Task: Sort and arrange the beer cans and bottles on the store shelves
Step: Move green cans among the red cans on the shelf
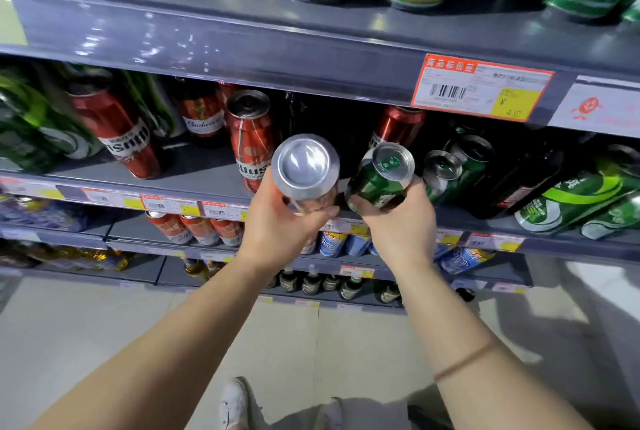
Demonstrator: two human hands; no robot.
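You've got a can in each hand, both held in front of the middle shelf (pixel 207 183), off it. Left hand (pixel 277 221) is wrapped round a can (pixel 306 170) whose bare silver end faces you; its label is hidden. Right hand (pixel 398 221) grips a green can (pixel 381 176), top end and tab toward you.

Looks like mid-sort: both cans picked, neither placed. Next move is probably matching colours: green goes right, toward the green cans (pixel 443 173) just beside it. Turn the left can to check its brand before placing.

Readable: "Budweiser" on a bottle (pixel 204 114) at the back, partial "Wus…" on the red cans (pixel 251 138). Orange price tag (pixel 481 90) carries a barcode and Chinese header; the price is too blurred to read.
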